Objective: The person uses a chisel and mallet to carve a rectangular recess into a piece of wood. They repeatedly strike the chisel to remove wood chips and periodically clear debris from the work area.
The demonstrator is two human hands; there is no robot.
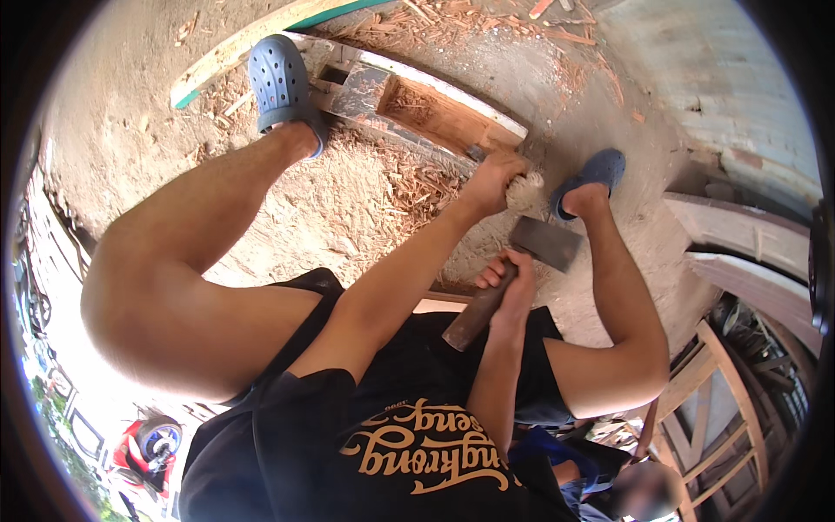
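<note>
My left hand [497, 184] is wrapped round a chisel [525, 188]. Its pale, frayed handle end sticks out on the right of the fist, and a short bit of dark blade shows at the near edge of a wooden beam [357, 90]. Cut into the beam is a long rectangular recess [448, 111] with shavings at its left end. My right hand [515, 287] grips the handle of a dark mallet [546, 244], below and apart from the chisel. The mallet's block head points up and right. My left foot, in a blue clog [278, 78], presses on the beam's left part.
Wood shavings [417, 187] lie on the dirt floor round the beam. A long board with a green edge [252, 48] lies beyond it. Curved wooden pieces [739, 222] and a wooden frame [718, 409] are at the right. Another person [574, 474] is at the lower right.
</note>
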